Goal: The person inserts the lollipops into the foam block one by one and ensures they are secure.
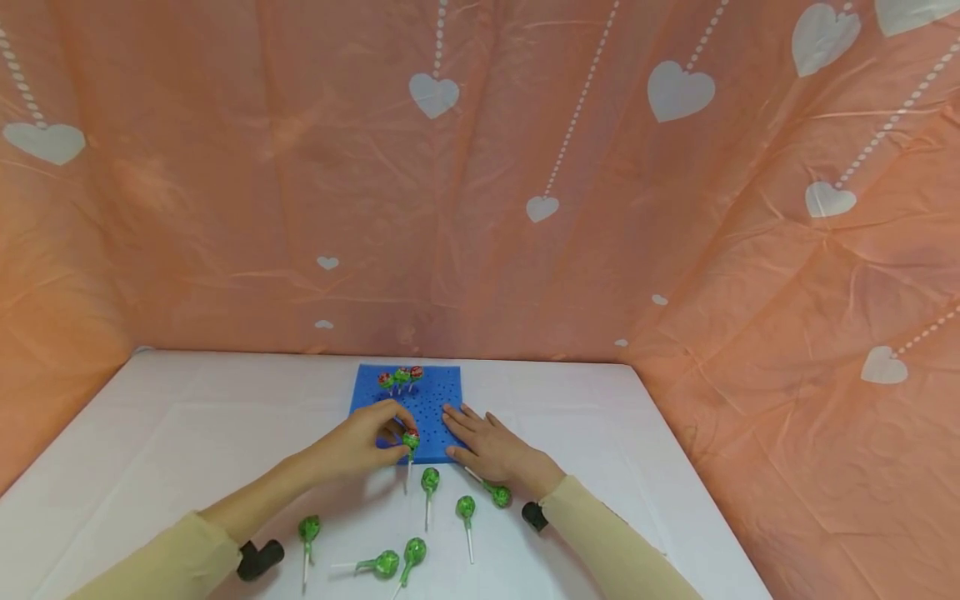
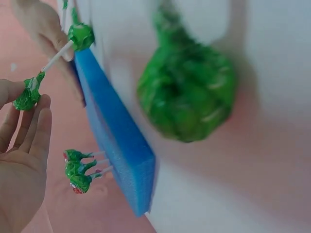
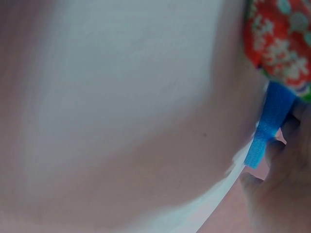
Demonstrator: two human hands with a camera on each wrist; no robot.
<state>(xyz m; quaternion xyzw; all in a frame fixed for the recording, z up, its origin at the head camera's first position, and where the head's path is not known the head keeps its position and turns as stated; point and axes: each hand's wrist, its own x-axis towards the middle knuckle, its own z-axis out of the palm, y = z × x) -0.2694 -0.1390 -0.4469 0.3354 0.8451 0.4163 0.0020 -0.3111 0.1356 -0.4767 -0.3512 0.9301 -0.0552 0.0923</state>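
Observation:
My left hand [image 1: 363, 440] pinches a green-and-red wrapped lollipop [image 1: 411, 440] by its head, between thumb and fingers. Its white stick points down, over the near edge of a blue foam block [image 1: 435, 408] dotted with small holes. In the left wrist view the same lollipop [image 2: 30, 93] sits at the fingertips, its stick apart from the foam. Three lollipops [image 1: 402, 376] stand upright together at the block's far left part. My right hand [image 1: 491, 450] lies with spread, straight fingers on the block's right edge; in the right wrist view its fingers [image 3: 277, 150] touch the foam.
Several loose green lollipops lie on the white table [image 1: 585, 417], among them one [image 1: 430, 479] just before the block, one [image 1: 500, 496] by the right wrist and one [image 1: 309, 527] near the left forearm. An orange curtain [image 1: 480, 250] with hearts hangs behind.

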